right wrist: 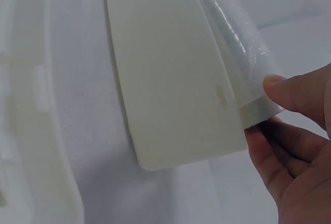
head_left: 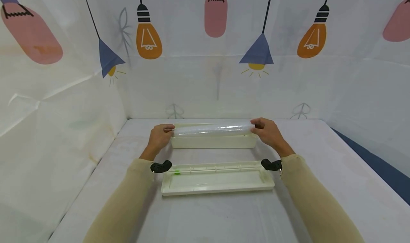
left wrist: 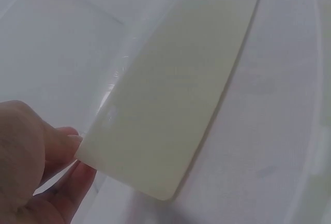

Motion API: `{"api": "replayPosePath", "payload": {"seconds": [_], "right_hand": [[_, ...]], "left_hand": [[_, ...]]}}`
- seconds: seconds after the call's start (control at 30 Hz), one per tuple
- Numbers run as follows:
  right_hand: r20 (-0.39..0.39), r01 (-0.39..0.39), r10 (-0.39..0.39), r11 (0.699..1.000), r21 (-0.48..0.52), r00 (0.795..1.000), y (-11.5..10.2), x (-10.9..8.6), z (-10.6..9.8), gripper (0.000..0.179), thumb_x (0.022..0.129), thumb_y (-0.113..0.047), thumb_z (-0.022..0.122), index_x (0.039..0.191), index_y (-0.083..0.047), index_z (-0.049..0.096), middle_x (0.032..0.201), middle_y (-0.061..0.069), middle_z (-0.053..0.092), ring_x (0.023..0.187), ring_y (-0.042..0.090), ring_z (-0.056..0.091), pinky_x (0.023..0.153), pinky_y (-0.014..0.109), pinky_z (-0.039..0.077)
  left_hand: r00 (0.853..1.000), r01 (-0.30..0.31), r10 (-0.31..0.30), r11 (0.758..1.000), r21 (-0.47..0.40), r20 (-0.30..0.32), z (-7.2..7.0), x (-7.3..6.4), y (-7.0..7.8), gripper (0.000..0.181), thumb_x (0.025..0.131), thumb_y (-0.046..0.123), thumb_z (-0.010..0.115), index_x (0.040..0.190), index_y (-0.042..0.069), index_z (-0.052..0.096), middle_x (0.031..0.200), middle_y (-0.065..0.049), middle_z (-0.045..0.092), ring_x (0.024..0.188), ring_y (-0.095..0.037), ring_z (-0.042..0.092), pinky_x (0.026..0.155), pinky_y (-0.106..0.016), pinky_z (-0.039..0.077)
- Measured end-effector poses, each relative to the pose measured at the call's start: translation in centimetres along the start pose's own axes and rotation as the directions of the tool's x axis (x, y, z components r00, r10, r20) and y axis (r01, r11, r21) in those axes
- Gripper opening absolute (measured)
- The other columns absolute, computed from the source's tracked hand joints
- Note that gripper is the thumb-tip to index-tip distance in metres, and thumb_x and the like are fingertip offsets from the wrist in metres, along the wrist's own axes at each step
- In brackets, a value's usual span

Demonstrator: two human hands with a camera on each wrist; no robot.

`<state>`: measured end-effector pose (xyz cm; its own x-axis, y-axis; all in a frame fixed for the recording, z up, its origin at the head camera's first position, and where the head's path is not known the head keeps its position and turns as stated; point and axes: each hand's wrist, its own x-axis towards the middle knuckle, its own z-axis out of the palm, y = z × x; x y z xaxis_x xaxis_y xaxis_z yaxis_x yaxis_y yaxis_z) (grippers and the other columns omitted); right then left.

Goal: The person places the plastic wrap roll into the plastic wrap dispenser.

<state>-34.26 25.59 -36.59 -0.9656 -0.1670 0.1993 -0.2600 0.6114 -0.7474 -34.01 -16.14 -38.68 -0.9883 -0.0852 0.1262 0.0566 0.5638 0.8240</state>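
Note:
A roll of cling film lies lengthwise over the open top of a long cream box, its right end a little higher. My left hand grips the roll's left end by the box corner; in the left wrist view its fingertips meet right there, and the box wall hides most of the roll. At the other end my right hand holds the roll between thumb and fingers. The right wrist view shows that thumb on the shiny film, with the roll's end beyond the box's edge.
Nearer to me, a cream lid with a slide rail and a small green cutter lies flat on the white table. Printed sheet walls stand behind the table and at its left.

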Motion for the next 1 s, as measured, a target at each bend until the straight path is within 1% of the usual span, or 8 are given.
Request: {"api": "replayPosePath", "payload": {"seconds": [0.2, 0.43, 0.77, 1.0], "right_hand": [[0.025, -0.007, 0.007, 1.000, 0.000, 1.000, 0.03, 0.15, -0.12, 0.041, 0.100, -0.011, 0.062, 0.136, 0.006, 0.054, 0.139, 0.026, 0.054, 0.130, 0.040, 0.050, 0.106, 0.055, 0.041], [0.044, -0.018, 0.019, 1.000, -0.012, 0.999, 0.23, 0.09, -0.06, 0.042, 0.101, -0.013, 0.062, 0.139, 0.004, 0.053, 0.142, 0.025, 0.052, 0.132, 0.041, 0.047, 0.105, 0.056, 0.041], [0.037, -0.025, 0.026, 0.999, -0.039, 0.999, 0.53, -0.02, 0.25, 0.042, 0.101, -0.016, 0.062, 0.139, 0.001, 0.054, 0.142, 0.023, 0.052, 0.133, 0.040, 0.047, 0.104, 0.056, 0.043], [0.030, -0.020, 0.022, 0.997, -0.071, 0.999, 0.44, -0.10, 0.31, 0.041, 0.101, -0.017, 0.062, 0.138, 0.000, 0.055, 0.141, 0.023, 0.053, 0.132, 0.040, 0.047, 0.102, 0.056, 0.044]], "left_hand": [[1.000, 0.001, -0.001, 1.000, 0.001, 0.004, -0.11, 0.13, -0.11, 0.030, 0.097, 0.005, 0.060, 0.125, 0.002, 0.070, 0.131, -0.018, 0.064, 0.121, -0.031, 0.060, 0.093, -0.043, 0.052], [1.000, -0.004, 0.004, 1.000, 0.011, 0.003, -0.25, 0.00, -0.14, 0.029, 0.097, 0.006, 0.061, 0.124, 0.001, 0.070, 0.128, -0.018, 0.066, 0.120, -0.032, 0.060, 0.092, -0.043, 0.052], [1.000, -0.012, 0.012, 1.000, 0.007, 0.002, -0.19, -0.06, -0.35, 0.029, 0.097, 0.007, 0.062, 0.124, 0.003, 0.070, 0.127, -0.017, 0.067, 0.120, -0.031, 0.060, 0.091, -0.043, 0.052], [1.000, -0.012, 0.012, 1.000, 0.018, -0.005, -0.24, -0.16, -0.30, 0.028, 0.098, 0.007, 0.061, 0.124, 0.001, 0.070, 0.129, -0.017, 0.065, 0.121, -0.032, 0.059, 0.091, -0.042, 0.052]]}}
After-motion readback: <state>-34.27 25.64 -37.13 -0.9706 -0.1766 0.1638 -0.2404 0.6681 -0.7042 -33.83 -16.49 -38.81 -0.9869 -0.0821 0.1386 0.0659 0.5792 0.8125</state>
